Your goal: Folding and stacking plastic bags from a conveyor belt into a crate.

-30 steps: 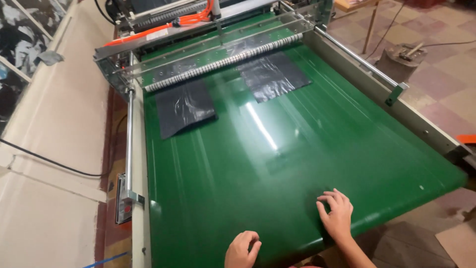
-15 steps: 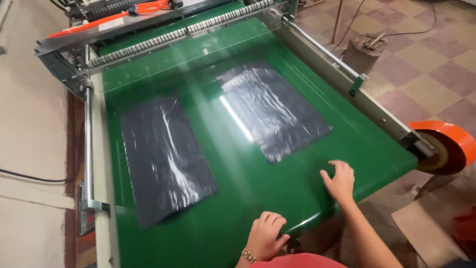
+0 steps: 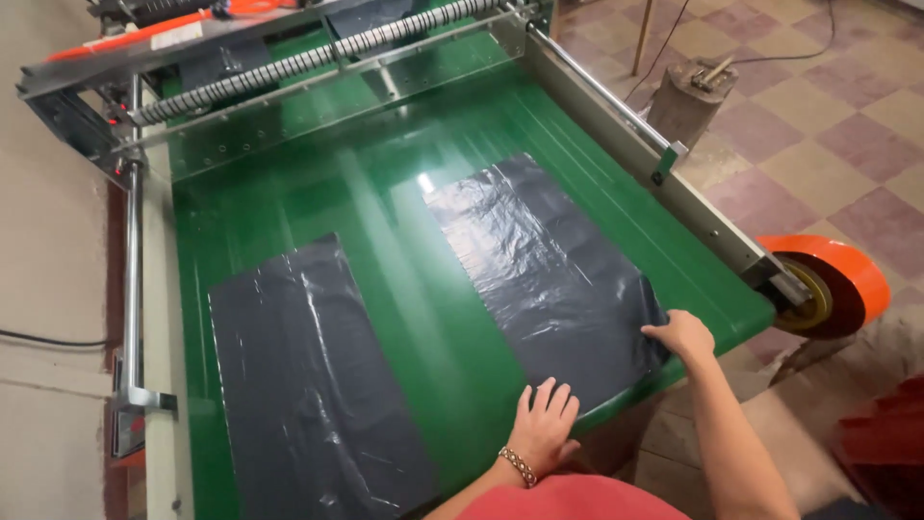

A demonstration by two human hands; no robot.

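Note:
Two black plastic bags lie flat on a green conveyor belt (image 3: 404,289). The right bag (image 3: 544,274) reaches the belt's near end. My right hand (image 3: 681,335) grips its near right corner, fingers curled on the plastic. My left hand (image 3: 545,422) rests flat with fingers spread on the bag's near left edge. A beaded bracelet sits on that wrist. The left bag (image 3: 313,385) lies untouched further left, reaching down toward the bottom of the view.
A roller bar and metal frame (image 3: 318,60) cross the far end of the belt. A metal side rail (image 3: 664,193) runs along the right. An orange roll (image 3: 828,284) sits at the near right corner. A wooden stump (image 3: 685,96) stands on the tiled floor.
Both bags have travelled down the belt toward me. My hands moved from the bare belt edge onto the right bag's near end.

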